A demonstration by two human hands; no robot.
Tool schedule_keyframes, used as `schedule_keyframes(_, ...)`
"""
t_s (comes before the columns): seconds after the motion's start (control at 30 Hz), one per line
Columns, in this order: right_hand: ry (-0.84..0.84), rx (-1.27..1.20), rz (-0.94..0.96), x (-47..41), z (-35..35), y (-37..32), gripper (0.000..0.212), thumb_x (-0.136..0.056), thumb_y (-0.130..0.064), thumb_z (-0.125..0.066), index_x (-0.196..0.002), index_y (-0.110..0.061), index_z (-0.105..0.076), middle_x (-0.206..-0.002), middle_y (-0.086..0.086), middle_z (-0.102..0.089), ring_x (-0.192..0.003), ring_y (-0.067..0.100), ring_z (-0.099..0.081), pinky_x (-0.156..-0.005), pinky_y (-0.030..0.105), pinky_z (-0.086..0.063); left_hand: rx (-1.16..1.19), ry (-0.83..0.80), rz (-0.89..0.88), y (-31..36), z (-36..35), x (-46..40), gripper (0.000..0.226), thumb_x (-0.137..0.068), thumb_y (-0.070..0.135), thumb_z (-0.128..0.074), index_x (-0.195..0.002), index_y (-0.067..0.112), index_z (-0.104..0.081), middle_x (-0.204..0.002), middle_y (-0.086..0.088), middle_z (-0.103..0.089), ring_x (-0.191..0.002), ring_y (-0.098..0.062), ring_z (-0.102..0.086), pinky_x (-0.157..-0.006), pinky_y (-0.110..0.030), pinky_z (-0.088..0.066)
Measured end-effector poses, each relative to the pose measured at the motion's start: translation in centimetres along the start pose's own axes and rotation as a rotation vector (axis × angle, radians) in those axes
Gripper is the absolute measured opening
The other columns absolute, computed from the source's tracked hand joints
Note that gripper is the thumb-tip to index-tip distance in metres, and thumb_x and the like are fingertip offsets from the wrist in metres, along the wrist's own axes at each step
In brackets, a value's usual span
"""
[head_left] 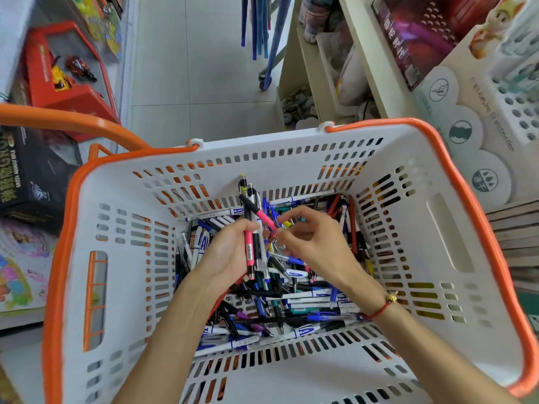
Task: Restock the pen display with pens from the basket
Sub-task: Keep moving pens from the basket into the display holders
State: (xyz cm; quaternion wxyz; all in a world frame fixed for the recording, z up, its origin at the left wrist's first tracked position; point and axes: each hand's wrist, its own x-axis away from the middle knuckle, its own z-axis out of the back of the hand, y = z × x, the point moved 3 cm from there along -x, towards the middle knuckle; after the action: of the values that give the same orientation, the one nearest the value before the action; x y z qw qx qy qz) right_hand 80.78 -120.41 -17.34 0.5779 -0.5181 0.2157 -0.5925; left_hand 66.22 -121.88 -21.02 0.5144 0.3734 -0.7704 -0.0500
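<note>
White plastic forms the slotted walls of the basket (306, 158), trimmed with an orange rim, which fills the lower frame directly under the person's head so both forearms can reach straight down into it. Loose pens (294, 304) lie heaped across its floor, pointing every way, mostly blue-and-white and black barrels.

Just above that heap, the left hand (230, 255) has its fingers curled round a small upright bundle of pens (253, 228), a pink one and several dark ones, their ends standing up toward 12 o'clock. Holding them parallel and upright looks like a way to collect a handful that can be carried off together.

Immediately to 3 o'clock of it, the right hand (312, 243) pinches the lower end of a slanted pink-and-black pen (260, 212) between thumb and forefinger, the other fingers loosely curled. That pen crosses the bundle, so the judgement is that it is being added to the stack.

Farther out, at 2 o'clock beyond the basket rim, stands the pen display (519, 106), a white perforated holder with many holes unfilled. Gathering appears under way; none of the held pens has reached the holder.
</note>
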Motion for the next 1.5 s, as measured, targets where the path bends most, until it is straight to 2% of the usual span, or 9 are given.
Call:
schedule_keyframes(0.27, -0.23, 0.265, 0.18, 1.0, -2.3, -0.2, 0.025, -0.089, -0.035, -0.068, -0.108, -0.019, -0.065, -0.061, -0.001, -0.068, -0.054, 0.005, -0.063, -0.065, 0.027, -0.054, 0.003, -0.034, 0.029, -0.2, -0.2, 0.2, 0.04, -0.087, 0.035, -0.062, -0.114, 0.005, -0.064, -0.088, -0.008, -0.069, -0.084, -0.023, -0.067, -0.07, -0.036, -0.052)
schedule_keyframes(0.37, -0.153, 0.189, 0.195, 0.8, -1.5, -0.6, 0.025, -0.094, -0.036, -0.061, -0.087, -0.016, -0.074, -0.05, 0.004, -0.057, -0.041, 0.004, -0.042, -0.052, 0.021, -0.039, -0.076, -0.009, 0.04, -0.2, 0.8, 0.1, 0.036, -0.09, 0.031, -0.06, -0.116, 0.007, -0.067, -0.103, -0.014, -0.072, -0.095, -0.027, -0.069, -0.084, -0.04, -0.056)
schedule_keyframes(0.5, 0.134, 0.067, 0.016, -0.6, 1.0, -0.2, 0.022, -0.093, -0.041, -0.06, -0.096, -0.021, -0.069, -0.056, -0.004, -0.052, -0.047, 0.006, -0.042, -0.05, 0.018, -0.035, -0.07, -0.178, 0.093, 0.2, 0.3, 1.0, 0.038, -0.088, 0.017, -0.059, -0.122, 0.003, -0.063, -0.106, -0.012, -0.073, -0.097, -0.021, -0.07, -0.081, -0.04, -0.06)
schedule_keyframes(0.6, -0.027, -0.053, -0.165, -0.9, 1.1, 0.1, 0.033, -0.092, -0.043, -0.06, -0.106, -0.014, -0.069, -0.076, 0.004, -0.062, -0.05, -0.001, -0.053, -0.048, 0.01, -0.037, -0.087, -0.288, 0.167, 0.1, -0.7, 1.9, 0.038, -0.083, 0.012, -0.059, -0.12, 0.001, -0.06, -0.113, -0.018, -0.07, -0.103, -0.027, -0.07, -0.083, -0.045, -0.058)
schedule_keyframes(0.77, -0.182, -0.225, -0.23, -0.7, 1.2, -0.3, 0.026, -0.096, -0.035, -0.056, -0.085, -0.016, -0.071, -0.051, -0.005, -0.057, -0.067, 0.023, -0.052, -0.052, 0.018, -0.029, -0.056, -0.374, 0.184, -0.1, -0.4, 2.0, 0.042, -0.086, 0.007, -0.057, -0.128, 0.004, -0.055, -0.123, -0.022, -0.064, -0.114, -0.032, -0.064, -0.093, -0.052, -0.051)
schedule_keyframes(0.97, -0.173, -0.197, -0.28, -1.2, 1.7, 0.2, 0.042, -0.098, -0.029, -0.053, -0.075, 0.005, -0.056, -0.058, 0.007, -0.033, -0.048, 0.01, -0.042, -0.06, 0.027, -0.027, -0.086, -0.432, 0.175, 0.0, 0.1, 1.7, 0.038, -0.079, 0.008, -0.063, -0.116, 0.005, -0.069, -0.131, -0.023, -0.059, -0.123, -0.037, -0.057, -0.102, -0.058, -0.043)
schedule_keyframes(1.13, -0.202, -0.2, -0.253, -1.3, 1.9, 0.1, 0.037, -0.098, -0.024, -0.053, -0.066, -0.008, -0.046, -0.06, 0.009, -0.032, -0.049, 0.004, -0.055, -0.059, 0.026, -0.029, -0.019, -0.476, 0.197, 0.2, -0.1, 2.1, 0.044, -0.082, 0.006, -0.061, -0.125, 0.003, -0.062, -0.13, -0.021, -0.06, -0.119, -0.033, -0.061, -0.095, -0.051, -0.051)
schedule_keyframes(1.37, -0.201, -0.232, -0.219, -1.2, 1.7, 0.0, 0.035, -0.095, -0.018, -0.059, -0.059, -0.02, -0.056, -0.053, -0.006, -0.054, -0.077, 0.03, -0.045, -0.062, 0.027, -0.029, -0.04, -0.459, 0.229, 0.4, -0.3, 2.5, 0.037, -0.089, 0.006, -0.053, -0.125, 0.002, -0.058, -0.126, -0.02, -0.063, -0.112, -0.033, -0.065, -0.087, -0.048, -0.056)
schedule_keyframes(1.5, -0.228, -0.173, -0.181, -1.1, 1.7, -0.4, 0.044, -0.096, -0.018, -0.057, -0.054, -0.029, -0.06, -0.048, -0.009, -0.047, -0.053, 0.012, -0.045, -0.062, 0.026, -0.032, -0.129, -0.405, 0.214, 0.3, -0.4, 2.6, 0.044, -0.084, 0.005, -0.06, -0.128, 0.005, -0.054, -0.12, -0.017, -0.068, -0.109, -0.032, -0.067, -0.086, -0.046, -0.057)
